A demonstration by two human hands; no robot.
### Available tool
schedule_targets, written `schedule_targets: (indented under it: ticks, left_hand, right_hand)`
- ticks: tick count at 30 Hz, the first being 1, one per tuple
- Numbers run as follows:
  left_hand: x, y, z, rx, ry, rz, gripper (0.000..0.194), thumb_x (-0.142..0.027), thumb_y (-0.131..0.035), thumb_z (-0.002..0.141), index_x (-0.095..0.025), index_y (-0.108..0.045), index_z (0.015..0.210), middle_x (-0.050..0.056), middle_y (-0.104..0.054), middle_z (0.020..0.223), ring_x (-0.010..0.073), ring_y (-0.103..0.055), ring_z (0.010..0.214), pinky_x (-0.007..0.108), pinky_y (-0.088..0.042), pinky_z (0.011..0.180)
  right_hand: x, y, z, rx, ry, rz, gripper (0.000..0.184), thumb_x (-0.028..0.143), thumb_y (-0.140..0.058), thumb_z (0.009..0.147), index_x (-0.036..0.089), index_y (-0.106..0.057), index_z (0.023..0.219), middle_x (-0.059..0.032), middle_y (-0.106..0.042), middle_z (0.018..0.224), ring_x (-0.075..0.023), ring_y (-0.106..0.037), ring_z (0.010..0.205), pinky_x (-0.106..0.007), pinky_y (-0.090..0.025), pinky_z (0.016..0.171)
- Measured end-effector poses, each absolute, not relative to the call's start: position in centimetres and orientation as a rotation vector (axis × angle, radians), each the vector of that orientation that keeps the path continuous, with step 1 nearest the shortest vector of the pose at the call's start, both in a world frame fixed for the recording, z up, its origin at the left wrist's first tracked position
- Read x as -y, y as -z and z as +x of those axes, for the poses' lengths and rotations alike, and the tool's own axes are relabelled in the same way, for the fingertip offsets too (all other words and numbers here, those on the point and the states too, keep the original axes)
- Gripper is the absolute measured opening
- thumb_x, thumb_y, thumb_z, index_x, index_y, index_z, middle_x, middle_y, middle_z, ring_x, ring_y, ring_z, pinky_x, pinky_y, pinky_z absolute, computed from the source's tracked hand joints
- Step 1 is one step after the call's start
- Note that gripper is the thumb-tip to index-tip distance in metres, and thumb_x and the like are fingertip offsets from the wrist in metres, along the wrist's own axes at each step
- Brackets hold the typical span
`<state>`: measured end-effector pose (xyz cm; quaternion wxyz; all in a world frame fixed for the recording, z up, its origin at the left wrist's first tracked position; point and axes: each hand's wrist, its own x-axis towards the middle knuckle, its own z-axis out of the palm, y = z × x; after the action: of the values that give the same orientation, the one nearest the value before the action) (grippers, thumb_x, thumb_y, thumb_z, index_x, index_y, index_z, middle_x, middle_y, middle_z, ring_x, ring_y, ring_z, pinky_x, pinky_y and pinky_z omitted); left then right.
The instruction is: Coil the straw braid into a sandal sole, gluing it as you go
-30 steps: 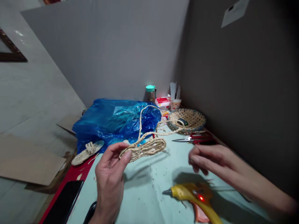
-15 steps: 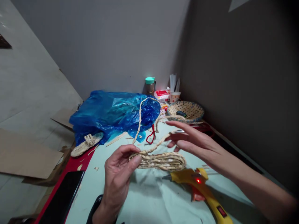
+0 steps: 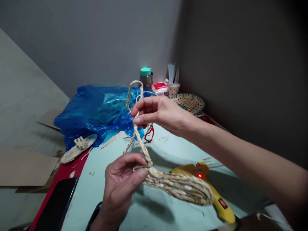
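Between thumb and fingers, my left hand [image 3: 125, 183] grips one end of a coiled bundle of braided straw cord [image 3: 180, 187], whose rounded end points right. Above it, my right hand [image 3: 158, 114] pinches the free length of the same cord, which rises from the bundle and loops over beyond my fingers. Another strand runs up behind from my left hand. Under the bundle lies a yellow hot glue gun [image 3: 220, 202] with a red light on; its nozzle is hidden.
A blue plastic bag [image 3: 96, 112] lies at the back. On the left are a small woven straw sandal [image 3: 78, 147] and a black phone [image 3: 57, 205]. A bottle [image 3: 145, 77], a paper cup [image 3: 173, 89] and a wicker basket [image 3: 192, 104] stand behind. Straw scraps dot the pale tabletop.
My right hand has moved left and up and now pinches the cord, lifting it more upright. The bundle has tilted, its rounded end lower and further right, over the glue gun.
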<state>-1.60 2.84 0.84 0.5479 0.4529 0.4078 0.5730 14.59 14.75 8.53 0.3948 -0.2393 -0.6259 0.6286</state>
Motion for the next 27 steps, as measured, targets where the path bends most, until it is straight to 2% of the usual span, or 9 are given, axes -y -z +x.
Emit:
schedule_targets:
  ticks: [4,9,12,16,18,19,20,23,27]
  left_hand:
    - [-2.9,-0.7,-1.7,-0.911,-1.321,1.074,0.007,-0.027,-0.082,0.072,-0.024,-0.077,0.075,0.005,-0.069,0.07,0.0204,-0.062,0.07,0.032,-0.049,0.064]
    - [-3.0,-0.3,-1.5,-0.918,-1.351,1.012,0.01,-0.026,-0.085,0.068,-0.023,-0.076,0.072,0.004,-0.068,0.068,0.0195,-0.062,0.068,0.03,-0.05,0.063]
    - [-3.3,-0.2,-1.1,-0.926,-1.382,0.954,0.011,-0.026,-0.083,0.07,-0.024,-0.076,0.077,0.004,-0.071,0.073,0.0179,-0.065,0.072,0.027,-0.052,0.066]
    - [-4.2,-0.7,-1.3,-0.972,-1.457,0.643,0.022,-0.025,-0.086,0.064,-0.027,-0.075,0.082,0.0,-0.074,0.079,0.014,-0.068,0.073,0.024,-0.057,0.07]
    - [-4.7,-1.1,-1.7,-1.042,-1.521,0.463,0.029,-0.021,-0.088,0.057,-0.026,-0.074,0.082,0.001,-0.076,0.088,0.0165,-0.071,0.081,0.024,-0.06,0.073]
    - [-5.0,-1.2,-1.9,-1.069,-1.571,0.423,0.028,-0.02,-0.087,0.057,-0.025,-0.074,0.081,0.002,-0.076,0.093,0.0183,-0.071,0.087,0.026,-0.061,0.076]
    - [-5.2,-1.4,-2.1,-1.1,-1.594,0.409,0.026,-0.019,-0.085,0.06,-0.026,-0.074,0.083,0.001,-0.076,0.097,0.0183,-0.07,0.09,0.027,-0.062,0.078]
    - [-5.4,-1.6,-2.4,-1.141,-1.627,0.398,0.026,-0.016,-0.08,0.064,-0.027,-0.073,0.086,0.0,-0.074,0.099,0.018,-0.069,0.095,0.025,-0.063,0.081]
    - [-5.5,-1.5,-2.1,-1.13,-1.606,0.416,0.022,-0.014,-0.077,0.067,-0.025,-0.073,0.086,0.001,-0.074,0.095,0.0177,-0.07,0.093,0.023,-0.062,0.079]
  right_hand:
    - [-14.9,-7.0,12.8,1.609,-1.714,-0.632,0.015,0.001,-0.07,0.075,0.014,-0.065,0.076,0.0062,-0.059,0.058,-0.0091,-0.057,0.058,-0.022,-0.048,0.061]
    - [-14.4,-5.0,11.5,1.718,-1.787,-0.66,0.012,0.003,-0.068,0.079,0.015,-0.064,0.079,0.0073,-0.057,0.058,-0.0095,-0.059,0.058,-0.022,-0.052,0.063]
    - [-14.7,-4.5,11.9,1.843,-1.706,-0.71,0.011,0.01,-0.064,0.086,0.015,-0.065,0.096,0.0052,-0.062,0.065,-0.0111,-0.064,0.06,-0.024,-0.055,0.062]
    - [-15.2,-5.4,15.4,2.011,-1.359,-0.848,0.031,0.019,-0.065,0.09,0.021,-0.062,0.121,0.0015,-0.068,0.079,-0.0137,-0.067,0.062,-0.024,-0.052,0.058]
    - [-14.4,-6.1,18.5,2.006,-1.127,-0.948,0.025,0.017,-0.063,0.092,0.022,-0.063,0.116,0.0009,-0.068,0.086,-0.0133,-0.067,0.069,-0.024,-0.05,0.065]
    - [-13.5,-6.3,20.2,1.987,-1.029,-1.003,0.014,0.019,-0.058,0.095,0.021,-0.064,0.107,0.0007,-0.067,0.085,-0.0127,-0.066,0.067,-0.024,-0.049,0.064]
    - [-12.4,-6.5,21.9,1.974,-0.955,-1.064,0.011,0.023,-0.054,0.098,0.02,-0.064,0.095,0.0008,-0.066,0.081,-0.012,-0.064,0.062,-0.024,-0.047,0.06]
    - [-7.8,-5.6,26.1,1.952,-0.833,-1.27,0.023,0.033,-0.048,0.101,0.021,-0.059,0.085,0.0027,-0.061,0.066,-0.0104,-0.053,0.046,-0.024,-0.039,0.048]
    - [-1.9,-2.1,28.4,1.91,-0.645,-1.646,0.035,0.039,-0.032,0.102,0.026,-0.048,0.074,0.0034,-0.047,0.058,-0.0148,-0.046,0.049,-0.027,-0.037,0.047]
